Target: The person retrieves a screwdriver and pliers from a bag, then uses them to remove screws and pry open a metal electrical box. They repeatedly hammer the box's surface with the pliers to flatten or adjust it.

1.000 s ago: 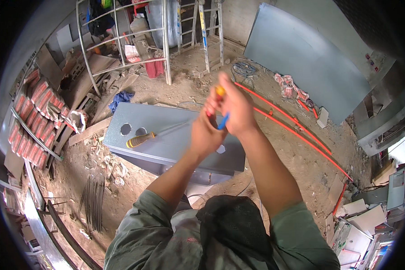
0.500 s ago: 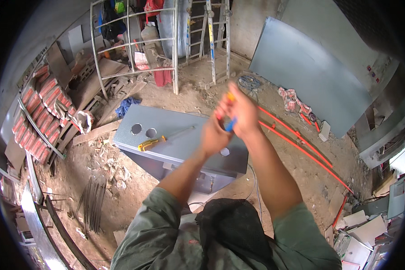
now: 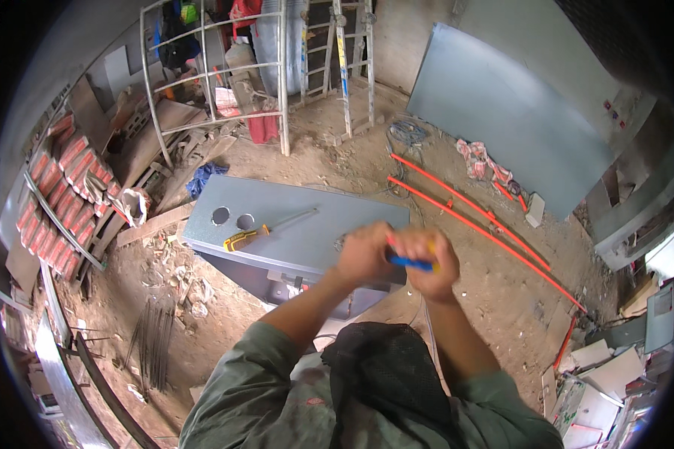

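My left hand (image 3: 363, 253) and my right hand (image 3: 434, 266) are closed around a small tool (image 3: 410, 262) with blue, red and yellow parts, held over the right end of a grey metal box (image 3: 296, 206); their grip hides its working end. A screwdriver (image 3: 245, 238) with a yellow-and-black handle lies across the top of the box, its shaft pointing right. Two round holes (image 3: 220, 215) are cut near the box's left end.
Stacked red-and-white sacks (image 3: 67, 191) lean at the left, near metal bars (image 3: 49, 352). A metal frame (image 3: 283, 112) and ladders (image 3: 341, 82) stand behind. A large grey sheet (image 3: 502, 112) leans at the right, near orange pipes (image 3: 464, 221) and scrap boards (image 3: 610, 367).
Both my hands have swung down from upright to lower over the box's right end, turning the coloured tool from roughly upright to level. The screwdriver stays on the box.
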A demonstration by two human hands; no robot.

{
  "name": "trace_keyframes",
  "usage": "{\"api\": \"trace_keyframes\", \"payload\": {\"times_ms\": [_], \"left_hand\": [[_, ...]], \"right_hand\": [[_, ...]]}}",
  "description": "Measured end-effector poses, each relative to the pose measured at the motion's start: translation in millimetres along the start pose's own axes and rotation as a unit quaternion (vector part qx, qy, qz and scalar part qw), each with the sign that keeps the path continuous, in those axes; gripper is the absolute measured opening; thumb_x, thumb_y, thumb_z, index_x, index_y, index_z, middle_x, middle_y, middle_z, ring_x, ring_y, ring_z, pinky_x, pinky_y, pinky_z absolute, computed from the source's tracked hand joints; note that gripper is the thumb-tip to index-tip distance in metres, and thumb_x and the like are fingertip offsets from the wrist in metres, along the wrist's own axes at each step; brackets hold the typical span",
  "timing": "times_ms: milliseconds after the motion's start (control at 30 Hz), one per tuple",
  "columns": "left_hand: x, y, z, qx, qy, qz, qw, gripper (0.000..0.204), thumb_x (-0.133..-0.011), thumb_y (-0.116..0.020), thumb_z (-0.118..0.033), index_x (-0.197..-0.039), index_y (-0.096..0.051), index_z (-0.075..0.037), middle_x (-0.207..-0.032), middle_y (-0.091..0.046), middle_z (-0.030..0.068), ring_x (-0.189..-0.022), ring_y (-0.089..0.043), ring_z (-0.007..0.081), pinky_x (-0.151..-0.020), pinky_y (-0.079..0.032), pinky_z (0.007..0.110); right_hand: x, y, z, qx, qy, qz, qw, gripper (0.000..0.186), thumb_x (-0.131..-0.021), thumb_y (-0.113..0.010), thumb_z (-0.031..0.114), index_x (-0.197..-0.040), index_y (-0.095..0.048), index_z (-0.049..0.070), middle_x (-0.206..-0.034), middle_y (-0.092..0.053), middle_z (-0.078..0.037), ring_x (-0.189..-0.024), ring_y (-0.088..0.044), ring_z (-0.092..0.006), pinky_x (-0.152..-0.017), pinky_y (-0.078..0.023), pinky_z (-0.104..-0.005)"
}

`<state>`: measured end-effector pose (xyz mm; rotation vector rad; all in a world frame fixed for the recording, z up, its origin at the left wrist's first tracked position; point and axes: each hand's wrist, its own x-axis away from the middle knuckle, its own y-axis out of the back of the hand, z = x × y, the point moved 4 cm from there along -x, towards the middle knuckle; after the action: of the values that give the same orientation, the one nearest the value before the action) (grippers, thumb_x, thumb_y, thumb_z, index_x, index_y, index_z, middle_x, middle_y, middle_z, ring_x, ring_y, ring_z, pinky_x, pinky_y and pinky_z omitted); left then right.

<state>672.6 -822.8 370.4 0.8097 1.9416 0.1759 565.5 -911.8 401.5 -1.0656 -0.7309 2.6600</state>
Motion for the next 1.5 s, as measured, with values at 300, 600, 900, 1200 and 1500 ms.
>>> {"api": "trace_keyframes", "payload": {"times_ms": [300, 600, 900, 1200, 1500], "left_hand": [[-19, 19, 24, 0.047, 0.234, -0.031, 0.971, 0.042, -0.078, -0.082, -0.021, -0.108, -0.057, -0.006, -0.085, -0.068, 0.0133, -0.077, -0.071, 0.0330, -0.067, -0.054, 0.044], [-57, 65, 82, 0.352, 0.347, -0.108, 0.862, 0.029, -0.078, -0.071, -0.005, -0.103, -0.056, -0.006, -0.080, -0.061, 0.0034, -0.058, -0.055, 0.0121, -0.050, -0.046, 0.031], [11, 8, -4, 0.020, 0.031, 0.031, 0.999, 0.038, -0.070, -0.083, -0.014, -0.097, -0.057, -0.009, -0.088, -0.063, 0.0117, -0.084, -0.067, 0.0348, -0.072, -0.053, 0.041], [-7, 36, 17, 0.079, 0.211, -0.038, 0.974, 0.043, -0.078, -0.083, -0.021, -0.109, -0.057, -0.007, -0.090, -0.065, 0.0107, -0.076, -0.067, 0.0293, -0.070, -0.054, 0.040], [-44, 70, 76, 0.363, 0.327, -0.085, 0.868, 0.042, -0.079, -0.075, -0.006, -0.116, -0.054, -0.006, -0.088, -0.063, 0.0027, -0.070, -0.062, 0.0133, -0.061, -0.051, 0.030]], "right_hand": [[-86, -20, -20, -0.064, -0.152, -0.063, 0.984, 0.040, -0.112, -0.045, 0.034, -0.081, -0.048, 0.008, -0.077, -0.053, -0.007, -0.079, -0.054, -0.0208, -0.092, -0.045, -0.0430], [-218, -57, -110, 0.257, -0.371, -0.149, 0.880, 0.049, -0.103, -0.064, 0.049, -0.074, -0.056, 0.009, -0.062, -0.050, -0.001, -0.052, -0.047, -0.0155, -0.054, -0.043, -0.0327], [12, -21, 6, 0.085, 0.043, 0.008, 0.995, 0.036, -0.112, -0.047, 0.027, -0.086, -0.050, 0.003, -0.086, -0.053, -0.009, -0.082, -0.050, -0.0217, -0.090, -0.046, -0.0446], [-71, -48, -14, 0.191, -0.067, 0.041, 0.978, 0.036, -0.111, -0.045, 0.031, -0.089, -0.052, 0.003, -0.083, -0.054, -0.009, -0.083, -0.055, -0.0217, -0.087, -0.046, -0.0401], [-207, -72, -108, 0.266, -0.339, -0.104, 0.896, 0.050, -0.104, -0.063, 0.050, -0.077, -0.058, 0.008, -0.062, -0.050, -0.001, -0.052, -0.047, -0.0148, -0.054, -0.044, -0.0335]]}}
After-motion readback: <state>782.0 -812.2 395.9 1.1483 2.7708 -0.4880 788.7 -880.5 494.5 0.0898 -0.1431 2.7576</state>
